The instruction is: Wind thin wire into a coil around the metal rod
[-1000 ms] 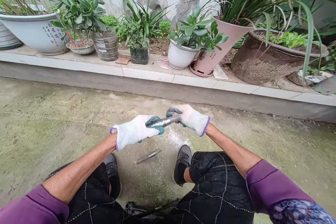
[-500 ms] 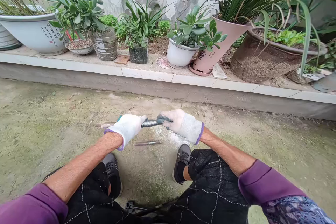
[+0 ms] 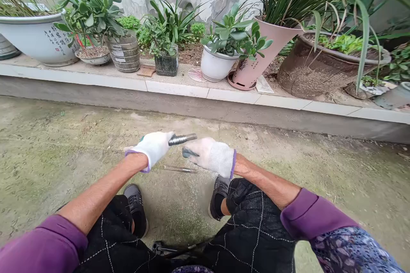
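Note:
My left hand [image 3: 153,147], in a white work glove with a purple cuff, is closed around a brownish rod. A silvery, ribbed winding [image 3: 179,140] covers the stretch of rod just past my thumb, and the rod's bare end sticks out to the right, tilted slightly up. My right hand [image 3: 208,153], gloved alike with dark fingertips, is just below and right of that end, apart from it. Its fingers look bent together and are partly blurred; anything between them is hidden. A second thin rod [image 3: 180,169] with a silvery section lies on the concrete below my hands.
My shoes [image 3: 136,207] stand on the mossy concrete floor [image 3: 80,145] to either side. Ahead runs a low tiled ledge [image 3: 176,88] with several potted plants, among them a white pot [image 3: 218,66], a tall pink pot [image 3: 256,57] and a brown clay pot [image 3: 304,70].
My right hand has come off the rod and dropped slightly, baring the rod's right end. The rod's right end has tipped up, and the view has shifted a little.

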`<state>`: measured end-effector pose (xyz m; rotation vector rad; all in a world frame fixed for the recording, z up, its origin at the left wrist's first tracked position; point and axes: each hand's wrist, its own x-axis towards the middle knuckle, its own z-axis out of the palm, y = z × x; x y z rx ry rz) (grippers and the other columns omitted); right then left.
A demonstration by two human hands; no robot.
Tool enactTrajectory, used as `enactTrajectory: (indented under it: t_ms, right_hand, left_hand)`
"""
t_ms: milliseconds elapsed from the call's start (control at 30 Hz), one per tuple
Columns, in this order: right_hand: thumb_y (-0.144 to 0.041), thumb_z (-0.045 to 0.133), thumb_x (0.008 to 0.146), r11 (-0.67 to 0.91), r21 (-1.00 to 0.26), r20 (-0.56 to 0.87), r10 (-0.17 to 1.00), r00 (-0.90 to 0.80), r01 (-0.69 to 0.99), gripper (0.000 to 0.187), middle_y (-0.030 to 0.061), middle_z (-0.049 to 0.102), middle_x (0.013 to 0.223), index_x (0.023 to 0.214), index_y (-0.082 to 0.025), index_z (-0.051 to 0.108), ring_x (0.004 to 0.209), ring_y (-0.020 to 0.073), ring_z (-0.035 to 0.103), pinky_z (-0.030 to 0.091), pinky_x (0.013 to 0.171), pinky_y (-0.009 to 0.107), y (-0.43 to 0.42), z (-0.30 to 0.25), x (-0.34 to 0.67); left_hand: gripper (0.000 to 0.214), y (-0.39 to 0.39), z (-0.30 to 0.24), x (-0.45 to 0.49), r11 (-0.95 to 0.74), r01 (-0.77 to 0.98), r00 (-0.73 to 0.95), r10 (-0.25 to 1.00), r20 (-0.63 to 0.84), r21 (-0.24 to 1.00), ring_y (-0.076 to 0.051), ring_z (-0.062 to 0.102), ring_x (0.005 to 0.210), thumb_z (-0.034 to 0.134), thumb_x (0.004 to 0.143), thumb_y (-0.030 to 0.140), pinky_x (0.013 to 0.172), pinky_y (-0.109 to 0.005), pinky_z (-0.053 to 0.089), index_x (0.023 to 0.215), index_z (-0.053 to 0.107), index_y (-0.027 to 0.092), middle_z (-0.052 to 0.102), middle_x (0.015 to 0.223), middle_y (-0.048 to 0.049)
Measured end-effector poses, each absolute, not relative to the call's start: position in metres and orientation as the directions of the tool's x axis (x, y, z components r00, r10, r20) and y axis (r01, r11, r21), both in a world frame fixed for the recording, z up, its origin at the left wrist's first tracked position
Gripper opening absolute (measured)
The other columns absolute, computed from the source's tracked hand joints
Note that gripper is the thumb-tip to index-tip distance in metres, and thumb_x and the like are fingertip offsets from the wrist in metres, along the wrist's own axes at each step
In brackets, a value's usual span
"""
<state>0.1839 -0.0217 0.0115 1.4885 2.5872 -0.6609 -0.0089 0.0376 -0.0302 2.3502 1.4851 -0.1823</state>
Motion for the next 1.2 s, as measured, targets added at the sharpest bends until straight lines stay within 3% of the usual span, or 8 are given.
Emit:
enactTrajectory:
  t_ms: [67,167,367,567,667,867,1067,1200]
  right_hand:
    - [-0.031,0.054,0.095,0.424,-0.316,-0.294,0.807,-0.512,0.849,0.022,0.0061,0.073,0.09,0.102,-0.021,0.073,0.075,0.0179,0.061,0.035,0.064,0.028,-0.02,0.014,0.187]
    - [-0.026,0.056,0.091,0.356,-0.41,-0.244,0.844,-0.477,0.84,0.02,0.004,0.073,0.086,0.096,-0.02,0.074,0.074,0.0158,0.061,0.038,0.067,0.026,-0.01,0.009,0.202]
    - [-0.025,0.053,0.08,0.097,-0.835,-0.161,0.898,-0.409,0.542,0.024,-0.0008,0.063,0.07,0.09,-0.016,0.073,0.058,0.0105,0.053,0.041,0.052,0.021,0.008,-0.006,0.228]
    - [-0.014,0.048,0.083,-0.118,-0.874,-0.31,0.882,-0.354,0.472,0.015,-0.0035,0.055,0.055,0.081,-0.016,0.063,0.039,0.0085,0.046,0.041,0.037,0.02,0.005,-0.014,0.212]
    - [-0.011,0.044,0.088,-0.089,-0.86,-0.29,0.895,-0.339,0.502,0.02,-0.0038,0.056,0.058,0.087,-0.016,0.063,0.04,0.008,0.048,0.042,0.037,0.019,-0.003,-0.015,0.2]
    - [-0.013,0.044,0.091,-0.014,-0.804,-0.305,0.868,-0.392,0.594,0.028,-0.0031,0.059,0.064,0.102,-0.016,0.069,0.045,0.0075,0.048,0.04,0.042,0.018,-0.01,-0.007,0.196]
    - [-0.024,0.052,0.095,0.28,-0.559,-0.224,0.855,-0.467,0.781,0.023,0.0023,0.071,0.084,0.103,-0.017,0.072,0.067,0.0114,0.057,0.041,0.064,0.022,-0.014,-0.001,0.193]
    - [-0.028,0.052,0.095,0.389,-0.418,-0.182,0.849,-0.495,0.821,0.024,0.0043,0.073,0.092,0.101,-0.02,0.074,0.08,0.016,0.061,0.04,0.071,0.025,-0.014,0.003,0.194]
  left_hand:
    - [0.033,0.034,-0.035,-0.003,-0.497,0.867,0.469,0.8,-0.375,0.025,-0.026,0.071,0.076,0.048,0.089,0.019,0.069,-0.033,0.051,0.112,0.071,0.021,0.073,0.083,-0.0123]
    - [0.038,0.021,-0.032,0.008,-0.588,0.808,0.541,0.722,-0.43,0.03,-0.028,0.072,0.078,0.048,0.087,0.016,0.068,-0.034,0.05,0.117,0.071,0.021,0.075,0.09,-0.0143]
    - [0.025,0.005,-0.013,0.015,-0.451,0.721,0.653,0.697,-0.298,0.526,-0.017,0.063,0.072,0.053,0.088,0.03,0.069,-0.025,0.048,0.091,0.074,0.018,0.07,0.078,-0.0018]
    - [0.031,0.009,-0.008,0.015,0.0,0.575,0.458,0.829,-0.322,0.818,-0.009,0.043,0.047,0.06,0.079,0.029,0.044,-0.02,0.038,0.106,0.069,0.016,0.054,0.064,0.0039]
    - [0.026,0.022,-0.015,0.012,-0.081,0.677,0.371,0.896,-0.244,0.732,-0.012,0.052,0.053,0.054,0.084,0.03,0.05,-0.023,0.043,0.102,0.069,0.017,0.06,0.069,0.0005]
    - [0.034,0.05,-0.033,0.002,-0.276,0.942,0.312,0.931,-0.191,0.19,-0.026,0.07,0.083,0.041,0.095,0.031,0.074,-0.034,0.051,0.107,0.07,0.02,0.074,0.093,-0.0113]
    - [0.033,0.062,-0.025,-0.013,-0.199,0.934,0.262,0.947,-0.189,0.297,-0.018,0.067,0.07,0.044,0.097,0.036,0.064,-0.025,0.049,0.11,0.068,0.018,0.073,0.086,-0.0073]
    - [0.032,0.054,-0.032,-0.012,-0.402,0.915,0.383,0.884,-0.269,-0.019,-0.027,0.071,0.076,0.043,0.095,0.023,0.068,-0.034,0.052,0.113,0.07,0.019,0.074,0.086,-0.0125]
